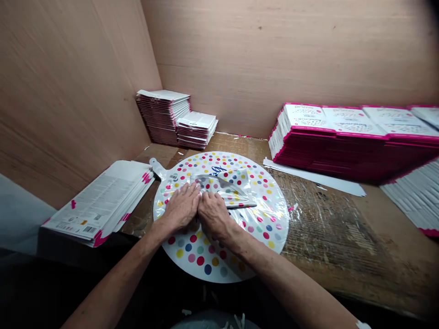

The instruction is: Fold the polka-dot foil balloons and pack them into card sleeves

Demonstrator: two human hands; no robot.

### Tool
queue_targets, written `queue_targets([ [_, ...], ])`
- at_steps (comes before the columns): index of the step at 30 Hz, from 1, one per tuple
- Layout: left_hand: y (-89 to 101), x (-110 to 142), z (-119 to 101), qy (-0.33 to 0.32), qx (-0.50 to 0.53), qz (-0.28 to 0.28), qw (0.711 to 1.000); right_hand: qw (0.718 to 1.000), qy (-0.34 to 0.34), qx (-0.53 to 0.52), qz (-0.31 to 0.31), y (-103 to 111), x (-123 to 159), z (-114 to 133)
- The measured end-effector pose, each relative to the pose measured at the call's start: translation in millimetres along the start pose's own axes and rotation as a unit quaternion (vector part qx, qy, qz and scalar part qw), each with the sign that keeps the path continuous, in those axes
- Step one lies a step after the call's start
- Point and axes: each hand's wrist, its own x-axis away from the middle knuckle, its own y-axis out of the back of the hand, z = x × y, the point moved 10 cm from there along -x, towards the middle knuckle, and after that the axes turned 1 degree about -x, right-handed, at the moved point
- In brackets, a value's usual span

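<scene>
Right now, the person is pressing both hands down on a flat round polka-dot foil balloon (264,219), which is lying on the wooden bench (329,237) near its front edge. The left hand (181,206) is resting with its fingers (187,192) slightly spread, while the right hand (214,214) is bearing down with its fingers (207,198) close together beside a folded glossy flap (226,189) at the balloon's middle. Neither hand is pinching anything. The balloon's neck tab (157,168) is pointing toward the back left corner, where a tall stack of pink-edged packs (163,116) and a shorter stack (196,130) are standing against the plywood wall (274,55). More flat pink-edged packs (353,141) are lying along the back right edge, and a pile of printed sheets (98,203) is sitting at the left edge.
</scene>
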Motion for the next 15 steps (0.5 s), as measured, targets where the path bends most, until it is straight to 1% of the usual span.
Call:
queue_targets([
  [1,8.1,-3,-1,-0.008,-0.003,0.0,1.0,1.0,0.011,0.005,0.008,-2,-3,2],
  [2,17.0,-6,-4,-0.033,-0.003,-0.005,0.999,1.0,0.029,0.009,0.008,-2,0,2],
  [4,29.8,-7,-21,-0.133,0.014,-0.009,0.991,0.996,0.088,-0.001,0.0,1,18,-3],
  [5,31.8,-5,-29,-0.189,0.031,0.001,0.982,0.992,0.125,-0.024,-0.005,2,34,-7],
  [6,30.7,-2,-34,-0.23,0.048,0.019,0.972,0.986,0.156,-0.065,-0.015,5,50,-14],
  [7,27.7,0,-35,-0.25,0.062,0.039,0.965,0.977,0.174,-0.124,-0.026,8,66,-25],
  [8,23.7,1,-33,-0.251,0.076,0.057,0.963,0.965,0.166,-0.197,-0.043,11,77,-40],
  [9,20.5,0,-30,-0.238,0.09,0.065,0.965,0.951,0.129,-0.274,-0.062,12,83,-59],
  [10,19.1,-3,-25,-0.215,0.107,0.063,0.969,0.933,0.069,-0.344,-0.081,9,85,-82],
  [11,18.9,-6,-21,-0.189,0.13,0.054,0.972,0.913,-0.009,-0.396,-0.099,4,83,-105],
  [12,19.1,-10,-18,-0.157,0.153,0.04,0.975,0.898,-0.093,-0.417,-0.109,-5,80,-125],
  [13,19.2,-15,-13,-0.116,0.169,0.024,0.979,0.89,-0.172,-0.409,-0.11,-13,76,-142],
  [14,18.4,-20,-8,-0.063,0.173,0.007,0.983,0.888,-0.235,-0.382,-0.105,-18,70,-153],
  [15,16.8,-24,-2,-0.002,0.165,-0.008,0.986,0.889,-0.279,-0.349,-0.1,-20,63,-160],
])
